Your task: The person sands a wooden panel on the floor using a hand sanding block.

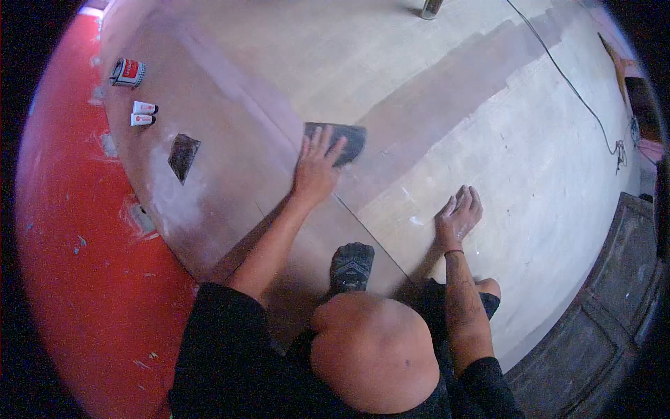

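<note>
My left hand is pressed over a dark sheet of what looks like sandpaper, holding it against the pale panel surface. Its fingers are spread across the sheet's left part, and the sheet's right side sticks out past them. My right hand rests lower on the panel to the right, with white dust on it and fingers stretched out and slightly bent. Nothing shows in it. Another dark, angular piece of similar look lies to the left, beside a whitish powdery patch.
A labelled can and two small white tubes stand or lie at the upper left. Red floor borders the panel. A thin cable crosses the right side, near a dark panelled board. A glass-like container sits at the top.
</note>
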`<state>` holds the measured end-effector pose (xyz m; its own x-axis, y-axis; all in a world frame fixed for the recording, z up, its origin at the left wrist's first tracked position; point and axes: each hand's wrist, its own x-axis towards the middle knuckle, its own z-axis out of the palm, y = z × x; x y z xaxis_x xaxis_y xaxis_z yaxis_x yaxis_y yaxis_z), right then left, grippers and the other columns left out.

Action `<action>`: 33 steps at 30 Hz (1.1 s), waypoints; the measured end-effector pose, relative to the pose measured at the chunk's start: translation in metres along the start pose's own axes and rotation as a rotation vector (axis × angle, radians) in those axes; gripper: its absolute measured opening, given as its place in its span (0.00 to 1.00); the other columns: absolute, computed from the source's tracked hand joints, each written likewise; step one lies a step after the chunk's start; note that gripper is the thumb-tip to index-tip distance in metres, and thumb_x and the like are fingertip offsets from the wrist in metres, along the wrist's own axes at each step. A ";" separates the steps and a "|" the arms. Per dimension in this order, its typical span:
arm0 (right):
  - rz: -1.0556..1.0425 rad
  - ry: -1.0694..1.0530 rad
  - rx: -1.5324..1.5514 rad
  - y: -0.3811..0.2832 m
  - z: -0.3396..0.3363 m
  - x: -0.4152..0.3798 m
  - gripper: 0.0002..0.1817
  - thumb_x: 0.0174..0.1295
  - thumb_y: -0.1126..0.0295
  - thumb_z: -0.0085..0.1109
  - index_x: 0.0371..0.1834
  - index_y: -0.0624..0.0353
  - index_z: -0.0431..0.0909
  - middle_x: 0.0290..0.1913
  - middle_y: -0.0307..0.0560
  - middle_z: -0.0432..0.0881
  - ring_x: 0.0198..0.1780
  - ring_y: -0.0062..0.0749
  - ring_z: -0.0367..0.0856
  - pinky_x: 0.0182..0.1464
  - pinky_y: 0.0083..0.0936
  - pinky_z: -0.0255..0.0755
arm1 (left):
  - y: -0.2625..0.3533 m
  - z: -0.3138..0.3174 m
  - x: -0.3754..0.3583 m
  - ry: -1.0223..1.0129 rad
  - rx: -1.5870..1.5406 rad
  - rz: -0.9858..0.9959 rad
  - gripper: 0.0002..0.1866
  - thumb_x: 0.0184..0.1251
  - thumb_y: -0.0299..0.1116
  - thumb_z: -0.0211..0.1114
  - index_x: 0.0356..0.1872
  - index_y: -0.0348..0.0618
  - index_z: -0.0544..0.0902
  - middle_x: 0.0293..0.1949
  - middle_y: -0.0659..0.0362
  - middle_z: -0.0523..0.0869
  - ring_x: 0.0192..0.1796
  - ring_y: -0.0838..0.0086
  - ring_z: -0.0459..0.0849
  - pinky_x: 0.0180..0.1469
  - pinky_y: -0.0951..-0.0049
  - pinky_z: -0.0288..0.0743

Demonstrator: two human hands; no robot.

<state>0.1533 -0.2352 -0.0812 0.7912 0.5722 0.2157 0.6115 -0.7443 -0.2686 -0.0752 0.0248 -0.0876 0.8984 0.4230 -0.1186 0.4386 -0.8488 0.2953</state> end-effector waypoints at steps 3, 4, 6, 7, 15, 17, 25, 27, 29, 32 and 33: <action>-0.008 0.011 0.013 -0.003 0.004 0.011 0.23 0.62 0.67 0.59 0.62 0.58 0.76 0.65 0.55 0.74 0.67 0.53 0.68 0.70 0.49 0.58 | 0.020 0.020 -0.012 0.199 0.208 -0.027 0.34 0.64 0.41 0.63 0.74 0.55 0.69 0.76 0.46 0.63 0.79 0.52 0.57 0.80 0.46 0.45; 0.007 -0.010 0.014 -0.003 0.003 0.008 0.23 0.62 0.67 0.59 0.62 0.58 0.76 0.66 0.55 0.74 0.67 0.54 0.68 0.70 0.49 0.58 | 0.036 0.009 -0.027 -0.038 0.033 0.211 0.35 0.64 0.42 0.63 0.75 0.54 0.68 0.76 0.45 0.63 0.79 0.50 0.58 0.80 0.46 0.46; 0.029 -0.037 0.022 -0.001 0.004 0.006 0.23 0.62 0.68 0.59 0.62 0.58 0.76 0.66 0.55 0.73 0.68 0.54 0.67 0.70 0.49 0.58 | 0.018 0.005 -0.021 0.005 -0.132 0.491 0.35 0.64 0.44 0.63 0.74 0.55 0.69 0.77 0.45 0.61 0.79 0.50 0.58 0.79 0.45 0.47; 0.037 -0.035 0.018 0.001 0.005 0.005 0.23 0.62 0.68 0.59 0.62 0.58 0.76 0.66 0.55 0.73 0.68 0.54 0.67 0.70 0.49 0.58 | 0.006 0.011 -0.012 0.003 -0.133 0.500 0.35 0.64 0.44 0.63 0.74 0.55 0.69 0.77 0.45 0.61 0.79 0.50 0.58 0.79 0.45 0.47; 0.009 -0.006 0.004 -0.006 0.001 0.008 0.24 0.62 0.68 0.59 0.62 0.59 0.75 0.66 0.55 0.74 0.68 0.52 0.67 0.71 0.49 0.56 | 0.015 0.015 0.002 -0.044 -0.257 0.557 0.39 0.61 0.41 0.66 0.75 0.52 0.64 0.77 0.43 0.62 0.78 0.44 0.59 0.77 0.38 0.48; 0.015 -0.020 0.025 -0.006 -0.002 0.005 0.23 0.62 0.68 0.59 0.62 0.60 0.76 0.65 0.57 0.74 0.68 0.53 0.67 0.71 0.49 0.56 | -0.001 -0.015 0.027 0.071 -0.158 0.092 0.40 0.59 0.39 0.68 0.75 0.53 0.64 0.78 0.43 0.60 0.79 0.46 0.56 0.78 0.38 0.47; 0.088 -0.027 0.054 -0.012 0.000 0.007 0.22 0.61 0.69 0.61 0.59 0.62 0.77 0.64 0.59 0.74 0.67 0.55 0.68 0.70 0.50 0.58 | 0.043 -0.028 -0.041 -0.342 -0.185 0.367 0.43 0.54 0.33 0.69 0.75 0.52 0.65 0.78 0.43 0.56 0.80 0.49 0.55 0.79 0.44 0.46; 0.134 -0.008 0.048 -0.011 0.011 0.011 0.18 0.65 0.71 0.56 0.58 0.62 0.77 0.61 0.59 0.76 0.65 0.56 0.68 0.70 0.49 0.57 | 0.013 -0.029 0.039 -0.268 -0.103 0.421 0.42 0.55 0.34 0.67 0.75 0.50 0.66 0.78 0.44 0.57 0.80 0.51 0.56 0.80 0.48 0.46; 0.094 0.040 0.028 -0.017 0.005 0.013 0.18 0.64 0.71 0.57 0.57 0.62 0.77 0.60 0.59 0.75 0.65 0.55 0.69 0.70 0.50 0.57 | 0.001 -0.020 0.035 0.092 -0.124 -0.074 0.43 0.54 0.34 0.67 0.75 0.43 0.64 0.79 0.46 0.56 0.80 0.52 0.56 0.81 0.50 0.46; 0.154 0.025 0.051 -0.024 0.004 0.019 0.19 0.63 0.70 0.58 0.58 0.60 0.76 0.62 0.58 0.74 0.66 0.54 0.68 0.69 0.50 0.57 | 0.049 0.016 0.024 -0.018 -0.008 0.051 0.48 0.51 0.38 0.73 0.75 0.39 0.62 0.78 0.45 0.59 0.80 0.49 0.55 0.80 0.46 0.46; 0.147 0.013 0.030 -0.019 0.006 0.011 0.20 0.63 0.70 0.58 0.58 0.59 0.76 0.63 0.56 0.74 0.66 0.53 0.67 0.69 0.50 0.56 | 0.060 0.029 0.008 -0.087 -0.113 0.212 0.49 0.50 0.41 0.75 0.75 0.41 0.62 0.78 0.45 0.60 0.80 0.47 0.55 0.79 0.43 0.47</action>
<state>0.1503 -0.2123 -0.0791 0.8723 0.4531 0.1838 0.4889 -0.8091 -0.3259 -0.0404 -0.0320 -0.0984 0.9708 0.2060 -0.1227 0.2390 -0.8725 0.4262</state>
